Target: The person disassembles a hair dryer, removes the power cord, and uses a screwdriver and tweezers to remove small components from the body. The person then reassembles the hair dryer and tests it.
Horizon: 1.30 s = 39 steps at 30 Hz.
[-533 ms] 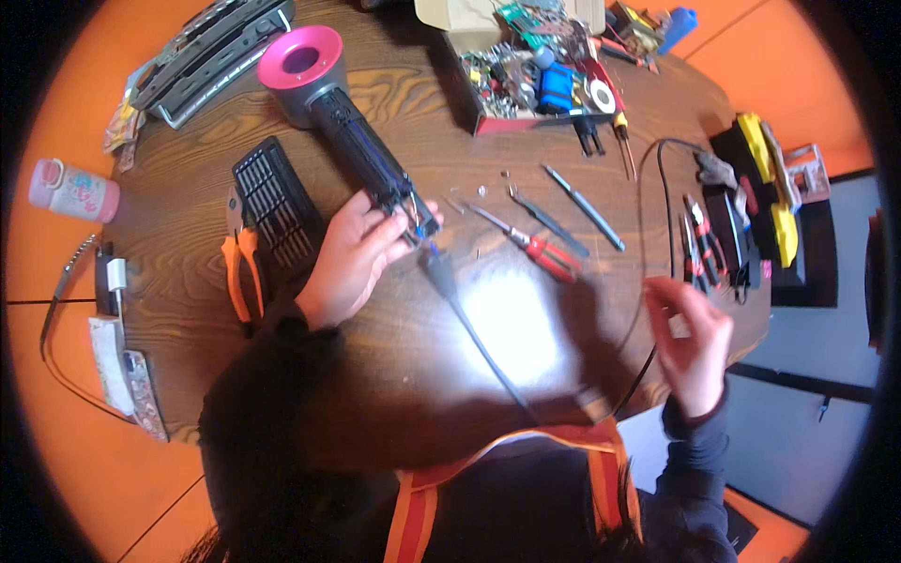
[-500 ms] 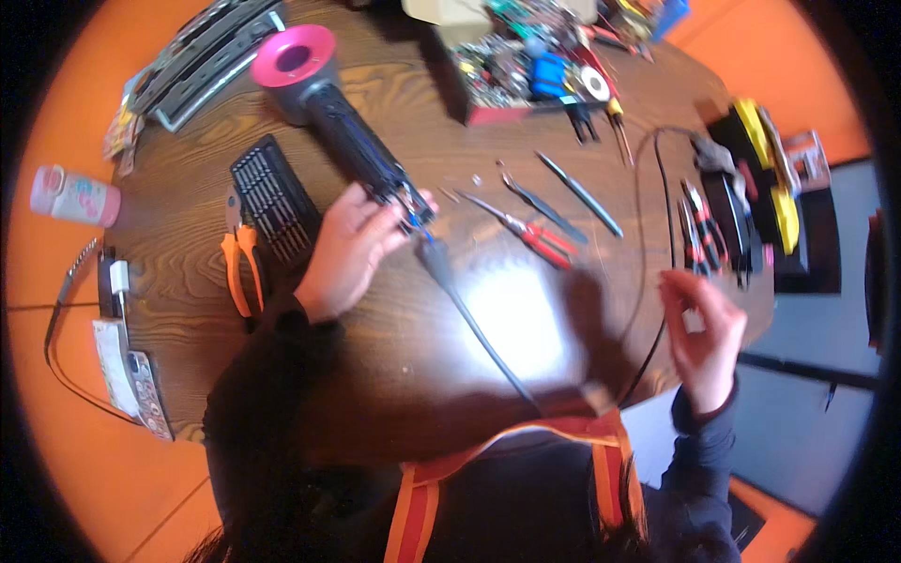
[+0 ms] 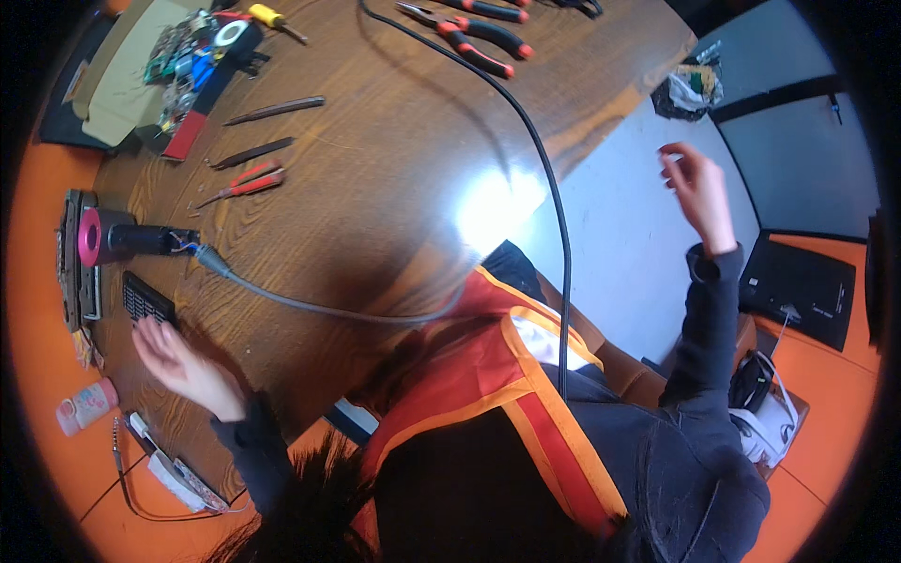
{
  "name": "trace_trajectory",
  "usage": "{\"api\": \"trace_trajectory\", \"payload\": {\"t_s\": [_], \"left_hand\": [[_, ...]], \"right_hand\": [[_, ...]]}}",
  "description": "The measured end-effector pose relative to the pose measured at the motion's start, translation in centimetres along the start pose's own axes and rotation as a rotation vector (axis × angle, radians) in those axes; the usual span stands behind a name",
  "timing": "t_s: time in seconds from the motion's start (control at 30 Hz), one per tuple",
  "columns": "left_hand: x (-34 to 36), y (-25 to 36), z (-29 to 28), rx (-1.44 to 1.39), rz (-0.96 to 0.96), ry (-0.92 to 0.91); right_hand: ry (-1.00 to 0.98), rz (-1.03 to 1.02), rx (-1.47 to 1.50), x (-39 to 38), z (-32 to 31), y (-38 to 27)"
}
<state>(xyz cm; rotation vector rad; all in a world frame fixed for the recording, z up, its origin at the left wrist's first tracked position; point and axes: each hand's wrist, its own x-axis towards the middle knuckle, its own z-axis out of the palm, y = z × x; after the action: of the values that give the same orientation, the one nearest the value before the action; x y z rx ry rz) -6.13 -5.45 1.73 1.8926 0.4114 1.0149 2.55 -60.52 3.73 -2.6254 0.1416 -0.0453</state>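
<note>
My left hand [image 3: 183, 371] is over the table's left side, below a black bit case [image 3: 148, 296], fingers loosely apart, holding nothing I can see. A grey and pink hair dryer [image 3: 117, 236] lies on the table above the case, its handle opened with coloured wires at the end and a grey cable [image 3: 310, 306] running from it. My right hand [image 3: 699, 192] is raised beyond the table's right edge, fingers slightly curled and apart, with nothing visible in it. A long black cable [image 3: 535, 141] runs from the table down to my red and orange apron [image 3: 450, 375].
A box of electronic parts [image 3: 122, 80], red-handled pliers [image 3: 479, 52], small red-handled tool [image 3: 263, 178] and two slim tools [image 3: 272, 110] are on the wooden table [image 3: 375, 188]. A pink bottle [image 3: 86, 405] stands far left. Right are a black bag [image 3: 788, 296] and a grey panel [image 3: 807, 178].
The view has swung to the right. My left hand has let go of the hair dryer and moved down from it. My right hand has lifted out past the table's edge.
</note>
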Motion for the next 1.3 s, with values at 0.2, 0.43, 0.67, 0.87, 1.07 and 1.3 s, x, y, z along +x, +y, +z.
{"api": "trace_trajectory", "payload": {"t_s": [0.2, 0.43, 0.67, 0.87, 1.07, 1.3], "left_hand": [[-7.9, 7.6, 1.5, 0.361, 0.667, -0.685], [-13.2, 10.6, 9.3, 0.371, 0.737, -1.328], [-17.7, 9.7, 13.2, 0.884, 1.03, -1.206], [-17.9, 10.4, 14.3, 0.935, 0.744, -1.298], [-18.4, 12.0, 16.3, 0.672, 0.539, -1.315], [-15.8, 14.7, 12.8, 0.235, 0.381, -1.17]], "right_hand": [[-0.591, -0.083, -0.157, -1.7, 12.8, 10.1], [-0.633, -0.192, 0.341, -1.9, 28.3, 7.7], [-0.72, -0.202, 0.573, -1.0, 31.7, 6.8], [-0.078, -0.441, 0.518, -0.6, 25.9, 7.6], [0.097, -0.567, 0.557, -3.1, 19.9, 4.4], [-0.13, -0.539, 0.636, -2.3, 19.0, 7.1]]}}
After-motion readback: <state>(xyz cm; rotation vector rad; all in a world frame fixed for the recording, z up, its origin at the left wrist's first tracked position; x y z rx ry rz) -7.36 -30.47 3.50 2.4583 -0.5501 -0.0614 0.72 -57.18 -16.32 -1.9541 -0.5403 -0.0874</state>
